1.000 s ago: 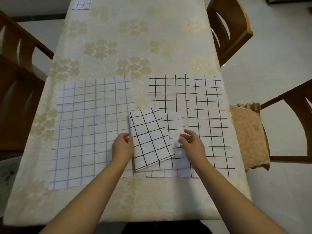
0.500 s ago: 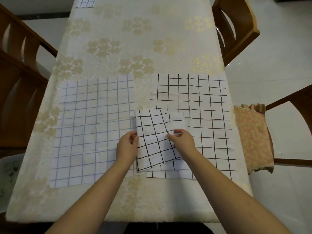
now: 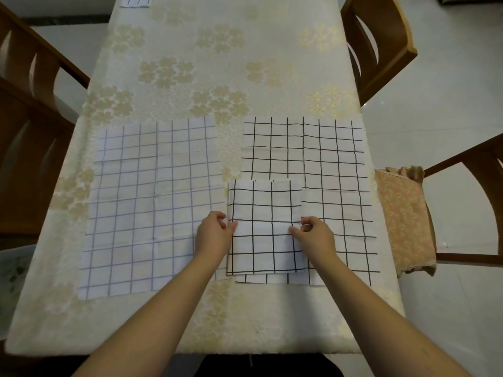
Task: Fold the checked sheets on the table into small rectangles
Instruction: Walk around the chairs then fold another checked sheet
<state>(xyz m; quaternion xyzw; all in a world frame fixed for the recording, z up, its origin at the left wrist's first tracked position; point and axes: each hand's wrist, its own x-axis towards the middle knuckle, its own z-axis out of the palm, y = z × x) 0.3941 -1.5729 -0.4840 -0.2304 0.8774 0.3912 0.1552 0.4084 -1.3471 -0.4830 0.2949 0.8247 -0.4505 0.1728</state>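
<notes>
A folded white sheet with black checks (image 3: pixel 265 227) lies squarely on the near left part of a larger spread black-checked sheet (image 3: pixel 337 186). My left hand (image 3: pixel 213 234) pinches the folded sheet's left edge at mid-height. My right hand (image 3: pixel 315 235) pinches its right edge at the same height. To the left, a white sheet with blue-grey checks (image 3: pixel 152 202) lies spread flat. A small checked piece (image 3: pixel 136 0) shows at the table's far end.
The table (image 3: pixel 217 63) carries a cream cloth with a gold flower pattern. Wooden chairs stand at the left (image 3: pixel 30 110), far right (image 3: pixel 378 47) and right, the last with a peach cushion (image 3: pixel 402 216). The table's near edge is just below my forearms.
The folded black-checked sheet, tilted before, now lies straight and covers the small flap at its right. Both hands have shifted to pinch its side edges.
</notes>
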